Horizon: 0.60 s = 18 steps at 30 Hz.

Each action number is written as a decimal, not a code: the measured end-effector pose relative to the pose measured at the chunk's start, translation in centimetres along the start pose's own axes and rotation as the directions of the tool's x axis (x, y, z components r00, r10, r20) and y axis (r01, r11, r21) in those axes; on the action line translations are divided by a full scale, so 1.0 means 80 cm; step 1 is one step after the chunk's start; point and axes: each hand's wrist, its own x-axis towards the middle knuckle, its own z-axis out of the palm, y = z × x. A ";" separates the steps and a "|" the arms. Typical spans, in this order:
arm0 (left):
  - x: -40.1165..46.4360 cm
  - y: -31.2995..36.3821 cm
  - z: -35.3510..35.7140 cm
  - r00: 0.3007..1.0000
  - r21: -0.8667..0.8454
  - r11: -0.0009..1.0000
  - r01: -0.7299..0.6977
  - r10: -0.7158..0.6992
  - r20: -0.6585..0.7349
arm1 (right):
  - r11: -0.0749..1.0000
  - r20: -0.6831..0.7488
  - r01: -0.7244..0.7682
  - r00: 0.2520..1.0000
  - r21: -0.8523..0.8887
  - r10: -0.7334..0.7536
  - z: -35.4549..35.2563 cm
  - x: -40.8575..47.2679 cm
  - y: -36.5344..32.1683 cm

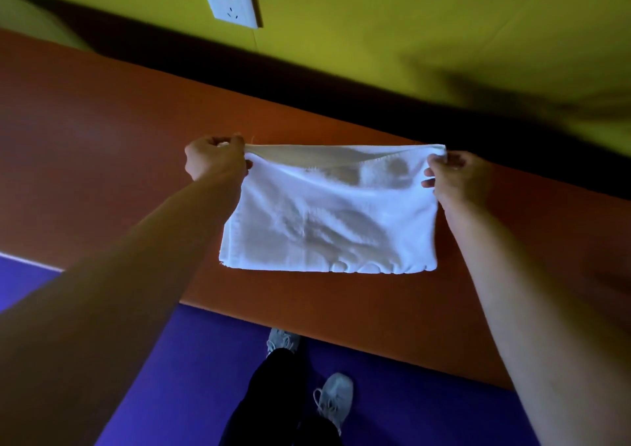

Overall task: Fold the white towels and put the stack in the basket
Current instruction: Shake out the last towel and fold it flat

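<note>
A white towel (327, 220) lies doubled over on the orange table (102, 131), its near edge flat on the surface. My left hand (215, 160) pinches the towel's far left corner. My right hand (457, 175) pinches the far right corner. Between the two hands the far edge is pulled taut and lifted slightly off the table. No basket and no other towels are in view.
A yellow-green wall with a white power socket (230, 0) rises behind the table. Purple floor (187, 377) lies in front of the table's near edge, where my dark trousers and grey shoes (333, 399) stand.
</note>
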 end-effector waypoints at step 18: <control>-0.047 -0.148 0.006 0.447 0.453 0.051 -0.890 0.302 0.842 | 0.220 0.585 0.659 0.745 -0.719 -0.320 0.042 -0.014 0.038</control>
